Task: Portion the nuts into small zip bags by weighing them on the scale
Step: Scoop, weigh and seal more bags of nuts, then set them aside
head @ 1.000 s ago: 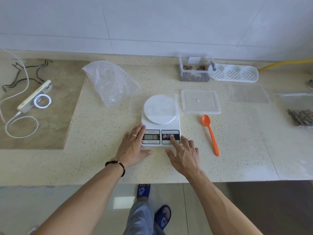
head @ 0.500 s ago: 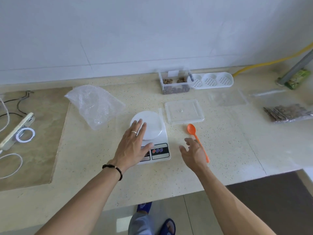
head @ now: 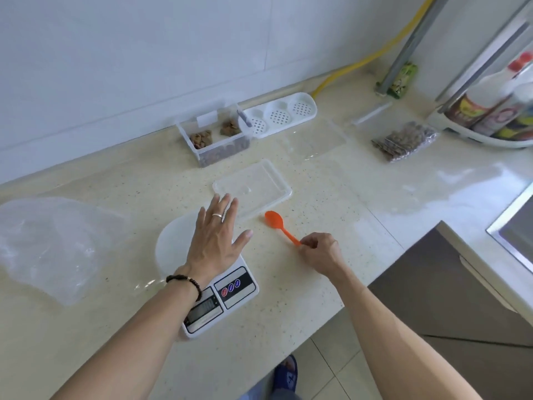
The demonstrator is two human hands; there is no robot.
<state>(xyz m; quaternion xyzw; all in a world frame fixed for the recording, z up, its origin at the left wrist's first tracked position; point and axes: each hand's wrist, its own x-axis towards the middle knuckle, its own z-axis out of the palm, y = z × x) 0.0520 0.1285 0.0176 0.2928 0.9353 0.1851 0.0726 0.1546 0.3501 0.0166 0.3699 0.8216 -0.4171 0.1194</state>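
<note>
A pale speckled countertop (head: 331,203) filled most of the view, running back to a white tiled wall (head: 144,59). At its left end lay a large crumpled clear plastic bag (head: 52,246), the biggest loose thing on the surface. Next in size was the white digital kitchen scale (head: 230,293), near the front edge, its round platform towards the wall and its display and three buttons towards the person. The left hand (head: 215,241) was spread flat, fingers extended and holding nothing, over the right side of the scale's platform; whether the palm pressed on it or only hovered could not be told.

Beyond the scale lay a clear flat container lid (head: 253,187), just past the left fingertips. Further back, near the wall, stood the open clear container of nuts (head: 215,138), and touching its right end was a white tray with three perforated wells (head: 281,115). Well off to the right lay a filled zip bag of nuts (head: 405,141), with a flat empty clear bag (head: 313,140) between it and the container.

The orange plastic spoon (head: 278,225) lay to the right of the scale, bowl towards the lid. The right hand (head: 320,251) was curled, its thumb and fingertips pinched on the end of the spoon's handle. A dark beaded bracelet (head: 186,282) circled the left wrist, and a ring (head: 218,215) sat on one left finger.
</note>
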